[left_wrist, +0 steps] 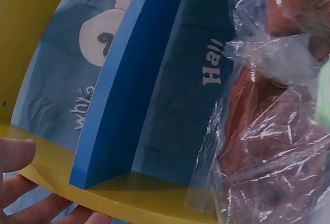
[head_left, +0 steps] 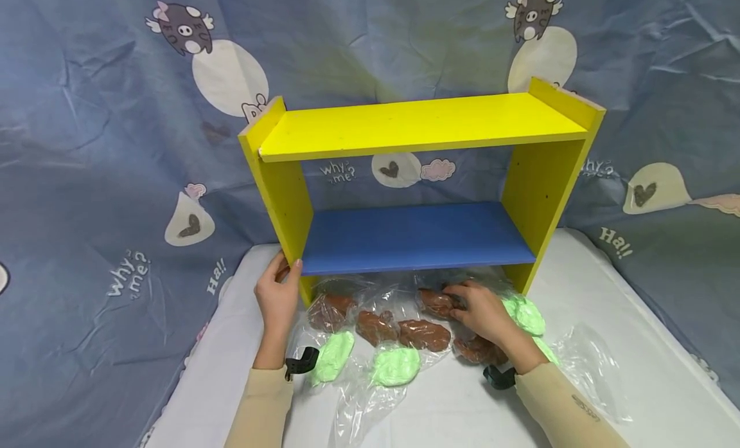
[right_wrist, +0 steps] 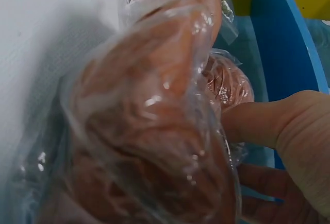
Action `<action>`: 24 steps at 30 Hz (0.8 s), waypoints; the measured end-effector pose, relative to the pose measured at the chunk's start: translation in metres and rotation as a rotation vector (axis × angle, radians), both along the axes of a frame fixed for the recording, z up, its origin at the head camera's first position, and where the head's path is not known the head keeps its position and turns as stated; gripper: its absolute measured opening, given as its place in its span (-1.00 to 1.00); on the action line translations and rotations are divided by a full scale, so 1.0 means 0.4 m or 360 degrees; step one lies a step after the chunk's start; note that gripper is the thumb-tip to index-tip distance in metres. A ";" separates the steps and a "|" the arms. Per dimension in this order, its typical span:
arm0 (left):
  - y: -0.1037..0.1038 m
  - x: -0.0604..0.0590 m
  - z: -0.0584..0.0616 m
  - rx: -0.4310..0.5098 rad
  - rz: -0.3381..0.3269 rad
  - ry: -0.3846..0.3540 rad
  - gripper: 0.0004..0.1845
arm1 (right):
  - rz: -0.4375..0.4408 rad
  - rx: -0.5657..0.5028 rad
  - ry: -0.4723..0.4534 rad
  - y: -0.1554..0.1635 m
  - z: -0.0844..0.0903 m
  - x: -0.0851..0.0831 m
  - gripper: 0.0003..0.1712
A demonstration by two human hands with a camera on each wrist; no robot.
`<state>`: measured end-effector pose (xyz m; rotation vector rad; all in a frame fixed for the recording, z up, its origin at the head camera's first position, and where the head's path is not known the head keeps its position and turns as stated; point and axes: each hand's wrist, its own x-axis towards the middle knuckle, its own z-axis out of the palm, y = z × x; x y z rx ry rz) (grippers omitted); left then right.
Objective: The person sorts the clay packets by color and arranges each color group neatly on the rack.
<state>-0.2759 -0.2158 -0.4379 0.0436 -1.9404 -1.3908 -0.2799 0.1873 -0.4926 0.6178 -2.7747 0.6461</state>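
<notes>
My left hand (head_left: 279,300) grips the front edge of the left yellow side panel (head_left: 272,197) of a small shelf unit, thumb on one side and fingers on the other. The left wrist view shows that thumb (left_wrist: 18,154) close to the end of the blue shelf board (left_wrist: 116,87). Below that board, my right hand (head_left: 482,310) pinches a brown lump in clear plastic (head_left: 436,303). In the right wrist view its thumb (right_wrist: 252,123) presses against the wrapped lump (right_wrist: 227,87); another brown wrapped lump (right_wrist: 144,110) fills the foreground and hides part of the grip.
More brown wrapped lumps (head_left: 424,335) and light green wrapped pieces (head_left: 396,366) lie on the white tabletop (head_left: 439,416). Loose clear plastic (head_left: 592,371) spreads at the right. The yellow top board (head_left: 416,123) spans the unit, with a printed blue cloth (head_left: 370,43) behind.
</notes>
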 end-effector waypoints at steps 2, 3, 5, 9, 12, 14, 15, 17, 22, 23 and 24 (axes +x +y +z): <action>-0.002 -0.004 0.001 0.0004 0.0006 -0.0025 -0.57 | 0.0009 0.0011 -0.0021 0.001 -0.002 -0.004 -0.47; -0.004 -0.006 0.001 0.0010 0.0006 -0.0036 -0.57 | 0.0014 0.0005 -0.0031 0.002 -0.002 -0.006 -0.47; -0.007 -0.011 0.000 0.0020 0.0007 -0.0058 -0.58 | 0.0025 -0.0013 -0.0049 0.002 -0.003 -0.010 -0.45; -0.012 -0.019 -0.004 0.0029 0.0004 -0.0088 -0.57 | 0.0047 -0.0038 -0.0075 0.004 -0.009 -0.016 -0.38; -0.016 -0.022 -0.004 0.0024 0.0005 -0.0095 -0.55 | 0.0055 -0.0008 -0.0059 -0.002 -0.011 -0.022 -0.31; -0.017 -0.024 -0.007 0.0019 0.0002 -0.0108 -0.54 | 0.0039 0.0033 -0.0048 -0.007 -0.013 -0.024 -0.28; -0.017 -0.024 -0.009 0.0017 0.0002 -0.0115 -0.54 | 0.0028 0.0060 -0.0044 -0.009 -0.014 -0.024 -0.26; -0.016 -0.025 -0.013 0.0015 -0.0002 -0.0136 -0.53 | 0.0003 0.0101 -0.0036 -0.014 -0.015 -0.025 -0.24; -0.014 -0.025 -0.022 0.0016 -0.0023 -0.0172 -0.50 | -0.0034 0.0142 -0.0005 -0.025 -0.018 -0.024 -0.26; -0.015 -0.025 -0.024 0.0011 -0.0026 -0.0175 -0.50 | -0.0034 0.0145 0.0005 -0.027 -0.018 -0.023 -0.27; -0.016 -0.025 -0.025 0.0008 -0.0031 -0.0177 -0.50 | -0.0028 0.0154 0.0025 -0.028 -0.018 -0.024 -0.29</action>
